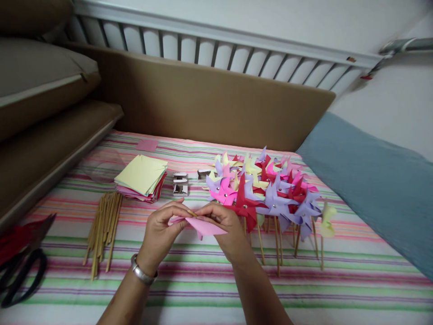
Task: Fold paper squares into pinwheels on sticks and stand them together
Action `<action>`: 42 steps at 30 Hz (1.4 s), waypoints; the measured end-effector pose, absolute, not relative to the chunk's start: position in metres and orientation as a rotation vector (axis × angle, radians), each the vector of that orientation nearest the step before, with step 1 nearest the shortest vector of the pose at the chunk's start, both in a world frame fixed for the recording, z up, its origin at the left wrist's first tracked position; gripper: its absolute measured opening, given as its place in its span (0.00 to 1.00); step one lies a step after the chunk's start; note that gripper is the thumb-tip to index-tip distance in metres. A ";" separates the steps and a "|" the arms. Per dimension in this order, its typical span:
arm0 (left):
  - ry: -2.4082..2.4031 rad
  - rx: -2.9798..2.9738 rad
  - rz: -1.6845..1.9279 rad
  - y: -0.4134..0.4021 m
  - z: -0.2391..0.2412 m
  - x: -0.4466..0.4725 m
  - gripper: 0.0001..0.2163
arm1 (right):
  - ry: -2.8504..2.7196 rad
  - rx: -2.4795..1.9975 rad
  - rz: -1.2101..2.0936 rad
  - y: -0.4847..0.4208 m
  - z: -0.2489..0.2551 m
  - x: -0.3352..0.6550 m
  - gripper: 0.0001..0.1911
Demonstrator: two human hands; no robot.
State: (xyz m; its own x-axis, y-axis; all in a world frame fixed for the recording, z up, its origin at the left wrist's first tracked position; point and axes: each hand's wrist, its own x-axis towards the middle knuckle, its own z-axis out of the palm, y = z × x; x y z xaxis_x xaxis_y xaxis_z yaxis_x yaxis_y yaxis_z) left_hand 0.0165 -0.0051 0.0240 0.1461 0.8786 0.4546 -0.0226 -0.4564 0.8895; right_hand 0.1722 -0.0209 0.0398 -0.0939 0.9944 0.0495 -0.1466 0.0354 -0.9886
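My left hand [162, 230] and my right hand [226, 228] meet above the striped bedsheet, both pinched on a pink paper piece [206, 227] held between them. A thin wooden stick tip [191, 212] shows between my fingers at the top of the paper. My left wrist wears a metal bracelet [144, 272]. Just right of my hands lies a pile of finished paper pinwheels [267, 192] in red, pink, purple and yellow on wooden sticks.
A stack of coloured paper squares [142, 183] lies left of centre, a bundle of wooden sticks [103, 230] before it. Small metal boxes [180, 184] sit behind my hands. Black-handled scissors [22, 271] lie far left. Brown cushions [43, 113] and a blue pillow [375, 180] flank the bed.
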 end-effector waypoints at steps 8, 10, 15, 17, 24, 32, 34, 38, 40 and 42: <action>0.814 1.633 1.408 -0.005 0.024 0.015 0.01 | -1.206 -1.072 1.267 -0.020 0.038 0.172 0.05; 0.815 1.631 1.405 -0.006 0.024 0.014 0.01 | -1.191 -1.067 1.298 -0.021 0.039 0.171 0.06; 0.827 1.628 1.400 -0.005 0.024 0.014 0.01 | -1.149 -1.056 1.352 -0.022 0.040 0.170 0.07; 0.833 1.623 1.402 -0.005 0.024 0.015 0.00 | -1.139 -1.062 1.350 -0.021 0.041 0.169 0.07; 0.823 1.597 1.406 -0.005 0.024 0.016 0.02 | -1.144 -1.036 1.337 -0.021 0.040 0.169 0.06; 0.807 1.561 1.401 -0.004 0.025 0.016 0.03 | -1.167 -1.040 1.308 -0.021 0.042 0.169 0.05; 0.803 1.550 1.399 -0.004 0.025 0.016 0.03 | -1.177 -1.036 1.296 -0.022 0.042 0.169 0.05; 0.793 1.517 1.394 -0.004 0.024 0.016 0.03 | -1.192 -1.033 1.282 -0.021 0.042 0.169 0.05; 0.786 1.511 1.392 -0.004 0.023 0.016 0.03 | -1.199 -1.028 1.275 -0.021 0.042 0.169 0.05; 0.785 1.512 1.395 -0.004 0.023 0.016 0.04 | -1.213 -1.022 1.257 -0.021 0.042 0.169 0.05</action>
State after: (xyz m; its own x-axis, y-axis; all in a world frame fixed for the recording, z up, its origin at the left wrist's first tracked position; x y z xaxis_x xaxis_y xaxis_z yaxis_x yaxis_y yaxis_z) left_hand 0.0156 -0.0042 0.0225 0.1599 0.9008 0.4037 -0.1226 -0.3877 0.9136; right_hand 0.1692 -0.0209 0.0417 -0.0711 0.9936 0.0875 -0.1235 0.0783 -0.9893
